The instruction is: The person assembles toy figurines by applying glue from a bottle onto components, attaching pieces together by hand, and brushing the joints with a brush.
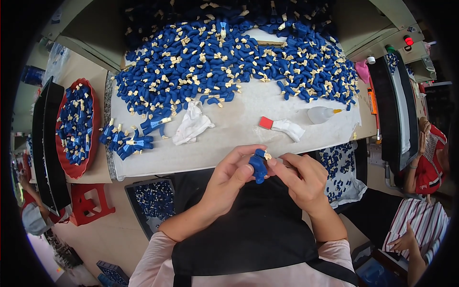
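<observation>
In front of my black apron [244, 229], at the near edge of the table, I hold a small blue figure part [258, 170] with a cream tip [267, 156]. My left hand [232, 174] is closed round its blue body, the thumb pressed on its side. My right hand [303, 179] is closed too, thumb and index finger pinching at the cream tip. The right fingers hide part of that end. Several partly joined blue figures [135, 144] lie on the table to the left. A crumpled white cloth [192, 124] lies beyond my left hand.
A wide heap of blue and cream parts [191, 71] covers the far table. Near it are a red block [266, 123] with a white wrap and a clear squeeze bottle [320, 115]. A red scalloped tray [75, 171] stands left. Co-workers' arms [410, 239] show at right.
</observation>
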A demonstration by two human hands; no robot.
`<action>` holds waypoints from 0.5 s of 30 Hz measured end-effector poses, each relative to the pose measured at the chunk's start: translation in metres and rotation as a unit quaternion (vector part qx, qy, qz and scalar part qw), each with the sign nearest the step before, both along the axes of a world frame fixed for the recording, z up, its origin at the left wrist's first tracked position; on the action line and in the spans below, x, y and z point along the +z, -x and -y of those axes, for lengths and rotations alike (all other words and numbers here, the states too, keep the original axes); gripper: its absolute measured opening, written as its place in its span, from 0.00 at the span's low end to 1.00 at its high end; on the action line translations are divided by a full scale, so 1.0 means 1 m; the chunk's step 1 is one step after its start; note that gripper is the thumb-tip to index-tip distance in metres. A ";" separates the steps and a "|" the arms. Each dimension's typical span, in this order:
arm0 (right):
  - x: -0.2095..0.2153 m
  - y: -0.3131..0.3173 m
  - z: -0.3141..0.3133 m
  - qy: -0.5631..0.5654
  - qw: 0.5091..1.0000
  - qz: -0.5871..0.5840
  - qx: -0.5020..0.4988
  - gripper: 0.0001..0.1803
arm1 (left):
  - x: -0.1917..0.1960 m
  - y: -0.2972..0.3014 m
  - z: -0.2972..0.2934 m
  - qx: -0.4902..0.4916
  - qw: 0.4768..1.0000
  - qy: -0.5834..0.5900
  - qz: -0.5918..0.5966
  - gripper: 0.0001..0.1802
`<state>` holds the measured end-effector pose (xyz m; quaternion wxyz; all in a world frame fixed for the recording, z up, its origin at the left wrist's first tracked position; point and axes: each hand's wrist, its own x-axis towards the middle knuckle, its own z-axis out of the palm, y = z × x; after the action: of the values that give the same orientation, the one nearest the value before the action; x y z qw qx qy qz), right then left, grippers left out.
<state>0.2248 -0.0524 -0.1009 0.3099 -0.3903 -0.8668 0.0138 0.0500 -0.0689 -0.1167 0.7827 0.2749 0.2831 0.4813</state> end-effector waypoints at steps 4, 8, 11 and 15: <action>0.004 0.001 0.001 -0.007 0.999 -0.046 -0.002 0.25 | 0.001 -0.001 -0.001 0.013 1.000 0.000 0.000 0.22; 0.002 0.000 0.002 -0.001 0.998 -0.062 0.019 0.25 | -0.004 -0.001 -0.001 0.037 0.997 -0.054 -0.042 0.22; 0.002 -0.001 0.002 0.008 0.998 -0.053 0.019 0.24 | -0.002 -0.002 -0.001 0.049 0.993 -0.071 -0.075 0.25; -0.001 -0.001 0.001 0.017 0.999 -0.041 0.013 0.25 | -0.001 -0.002 -0.001 0.050 0.989 -0.079 -0.110 0.28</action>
<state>0.2254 -0.0530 -0.1015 0.3381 -0.3832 -0.8582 0.0489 0.0519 -0.0679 -0.1172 0.6971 0.3729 0.3421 0.5079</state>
